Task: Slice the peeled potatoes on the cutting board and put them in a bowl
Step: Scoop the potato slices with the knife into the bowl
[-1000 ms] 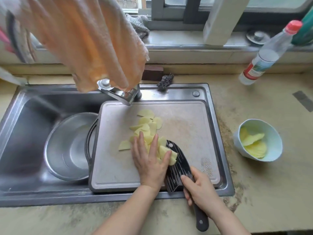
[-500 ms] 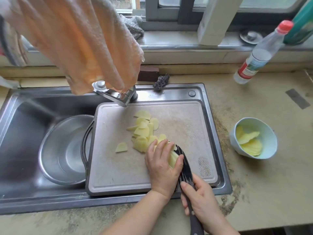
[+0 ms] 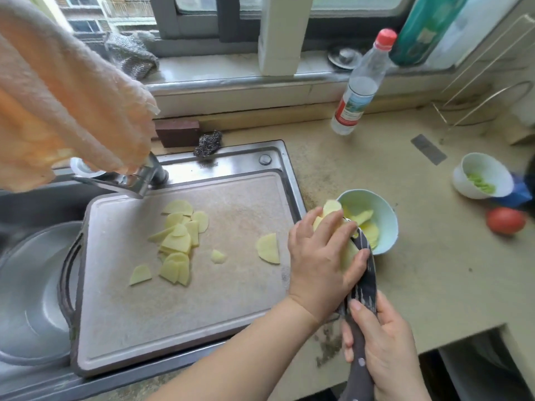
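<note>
Nearest the camera, the right hand [image 3: 385,345] is wrapped around the dark handle of the knife [image 3: 362,296], its grip closed tight on that handle at the near edge of the table [image 3: 419,261]. The blade runs away from the hand toward the light blue bowl [image 3: 386,224], with its tip at the bowl's near rim. The left hand [image 3: 321,256] lies flat over the blade, fingers [image 3: 333,224] extended and pressed down on a batch of potato slices [image 3: 330,208] held against the blade, just at the bowl's left rim. The bowl stands on the table just beside the right edge of the sink and already holds slices. On the cutting board [image 3: 173,314], which spans the sink [image 3: 231,163], a pile of loose slices [image 3: 178,244] sits near the centre, and one larger slice [image 3: 268,248] lies toward the board's right edge. A steel basin [image 3: 26,299] rests in the sink left of the board. Farther back on the table stand a white bowl [image 3: 482,176], a tomato [image 3: 505,221] and a clear bottle [image 3: 360,85].
</note>
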Motion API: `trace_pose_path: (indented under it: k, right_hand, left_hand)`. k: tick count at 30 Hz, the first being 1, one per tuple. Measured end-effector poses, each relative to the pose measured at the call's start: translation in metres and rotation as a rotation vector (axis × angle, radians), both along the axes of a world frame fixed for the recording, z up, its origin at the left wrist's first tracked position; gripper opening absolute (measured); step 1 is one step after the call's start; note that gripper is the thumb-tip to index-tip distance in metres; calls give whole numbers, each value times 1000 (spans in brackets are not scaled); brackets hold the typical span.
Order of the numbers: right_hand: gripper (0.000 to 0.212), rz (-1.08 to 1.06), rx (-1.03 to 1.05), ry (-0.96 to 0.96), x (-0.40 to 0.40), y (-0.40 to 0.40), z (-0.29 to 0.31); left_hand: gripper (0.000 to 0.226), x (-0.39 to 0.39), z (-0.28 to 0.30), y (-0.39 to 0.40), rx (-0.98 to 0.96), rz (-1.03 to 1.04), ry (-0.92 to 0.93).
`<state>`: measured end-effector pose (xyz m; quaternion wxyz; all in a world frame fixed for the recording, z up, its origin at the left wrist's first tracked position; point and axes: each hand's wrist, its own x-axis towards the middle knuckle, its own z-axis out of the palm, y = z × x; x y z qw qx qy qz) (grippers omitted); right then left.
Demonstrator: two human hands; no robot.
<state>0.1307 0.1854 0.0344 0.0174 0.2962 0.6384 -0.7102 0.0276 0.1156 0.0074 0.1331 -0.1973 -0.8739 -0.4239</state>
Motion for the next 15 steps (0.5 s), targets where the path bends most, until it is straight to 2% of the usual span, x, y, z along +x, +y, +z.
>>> trace_pose_path:
  k: [4, 9, 15]
  right_hand:
    - [27, -142, 7, -7, -4, 38, 19]
    - [23, -124, -6, -142, -22, 75, 21]
    - [16, -76, -11, -230, -33, 90, 21]
  left_hand:
    - [35, -9, 16, 55, -37, -115, 13]
    - [54, -22, 2, 88, -118, -163, -224]
    - [43, -41, -18, 97, -205, -112, -362]
